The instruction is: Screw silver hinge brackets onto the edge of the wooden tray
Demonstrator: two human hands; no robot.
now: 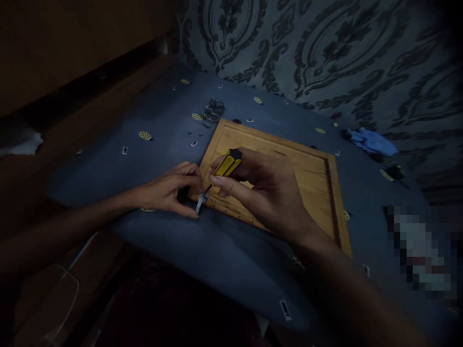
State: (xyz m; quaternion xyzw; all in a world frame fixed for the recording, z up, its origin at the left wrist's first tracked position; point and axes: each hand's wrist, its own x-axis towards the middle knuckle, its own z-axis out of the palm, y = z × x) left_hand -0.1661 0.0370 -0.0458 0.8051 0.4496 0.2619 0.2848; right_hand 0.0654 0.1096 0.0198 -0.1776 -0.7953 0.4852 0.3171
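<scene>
A wooden framed panel [314,178] lies on the table, with a row of small dark holes along its near edge. A small metal hinge [200,202] sits at the panel's near left corner. My left hand [170,190] closes around that corner, thumb at the hinge's end and curled fingers on the other side. In my right hand [271,193] is a yellow and black screwdriver [227,165], pinched by the handle and tilted. Its shaft runs down to the hinge; the exact contact of the tip is too small to tell.
The table [162,115] has a dark blue patterned cover. Beyond the panel's far left corner lie several metal hinges [211,114] and tiny screws [195,134]. A blue cloth [374,140] is at the right, near the patterned wall [282,43]. A blurred-out object [421,250] lies at lower right.
</scene>
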